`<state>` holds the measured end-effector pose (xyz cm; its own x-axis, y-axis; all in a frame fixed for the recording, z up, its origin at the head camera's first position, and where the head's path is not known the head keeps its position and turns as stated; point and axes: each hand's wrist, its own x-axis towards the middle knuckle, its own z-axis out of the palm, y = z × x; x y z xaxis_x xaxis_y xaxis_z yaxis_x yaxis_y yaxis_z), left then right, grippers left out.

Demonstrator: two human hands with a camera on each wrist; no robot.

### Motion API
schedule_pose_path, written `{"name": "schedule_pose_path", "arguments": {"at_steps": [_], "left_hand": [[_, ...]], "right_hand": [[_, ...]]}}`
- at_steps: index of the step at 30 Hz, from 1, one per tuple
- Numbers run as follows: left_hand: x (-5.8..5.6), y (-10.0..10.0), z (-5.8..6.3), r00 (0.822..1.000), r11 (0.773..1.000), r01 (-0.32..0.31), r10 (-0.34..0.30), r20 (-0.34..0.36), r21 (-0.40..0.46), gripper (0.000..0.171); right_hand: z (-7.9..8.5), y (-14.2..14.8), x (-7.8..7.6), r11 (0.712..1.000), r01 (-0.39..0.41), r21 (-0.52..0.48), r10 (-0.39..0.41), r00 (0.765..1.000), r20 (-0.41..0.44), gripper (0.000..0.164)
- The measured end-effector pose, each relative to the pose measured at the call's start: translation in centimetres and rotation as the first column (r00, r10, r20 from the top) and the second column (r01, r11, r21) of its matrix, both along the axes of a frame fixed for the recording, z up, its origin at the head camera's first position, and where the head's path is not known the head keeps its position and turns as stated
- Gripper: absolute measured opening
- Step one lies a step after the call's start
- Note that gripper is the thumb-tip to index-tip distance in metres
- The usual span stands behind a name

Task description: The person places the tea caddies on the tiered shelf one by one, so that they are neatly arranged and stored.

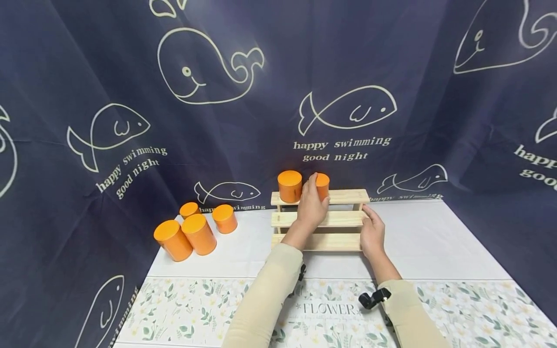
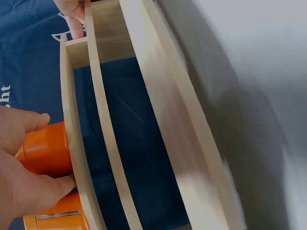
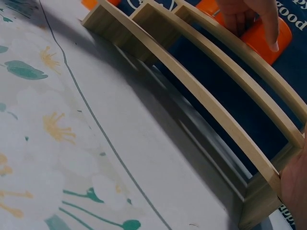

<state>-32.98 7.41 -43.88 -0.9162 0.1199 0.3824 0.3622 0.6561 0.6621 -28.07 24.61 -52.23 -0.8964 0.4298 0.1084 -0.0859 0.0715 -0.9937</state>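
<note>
A three-step wooden rack (image 1: 322, 219) stands against the back curtain. My left hand (image 1: 310, 205) grips a small orange canister (image 1: 323, 186) on its top step, thumb on one side and fingers on the other, as the left wrist view shows with the same canister (image 2: 45, 151). Just left of it, a larger orange canister (image 1: 289, 186) sits upright on that step. At the rack's right end, my right hand (image 1: 373, 232) holds the side frame; in the right wrist view only the edge of this hand (image 3: 295, 179) shows.
Several orange canisters (image 1: 199, 234) of differing sizes stand grouped on the white tabletop (image 1: 243, 251) to the left. A floral cloth strip (image 1: 191, 309) runs along the front. The dark blue curtain (image 1: 270, 121) with fish drawings rises close behind the rack.
</note>
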Motion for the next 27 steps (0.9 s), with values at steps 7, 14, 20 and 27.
{"name": "schedule_pose_path", "arguments": {"at_steps": [7,14,20,27], "left_hand": [[0.2,-0.2,0.3,1.000,1.000,-0.004,0.004,0.025,-0.004,0.082],[0.1,-0.3,0.5,0.998,1.000,-0.004,0.004,0.064,0.005,0.073],[0.1,-0.3,0.6,0.998,1.000,0.003,-0.003,0.066,-0.007,0.071],[0.3,-0.1,0.8,0.997,1.000,-0.008,0.010,0.083,-0.026,0.076]], "right_hand": [[-0.3,-0.1,-0.1,1.000,-0.007,-0.018,0.007,1.000,-0.007,0.052],[-0.3,0.0,-0.2,1.000,-0.020,-0.017,0.020,1.000,-0.011,0.052],[1.5,-0.4,0.6,0.999,-0.036,-0.022,0.037,0.999,0.014,0.052],[0.0,0.1,-0.1,1.000,-0.018,-0.016,0.018,1.000,-0.015,0.051]]}}
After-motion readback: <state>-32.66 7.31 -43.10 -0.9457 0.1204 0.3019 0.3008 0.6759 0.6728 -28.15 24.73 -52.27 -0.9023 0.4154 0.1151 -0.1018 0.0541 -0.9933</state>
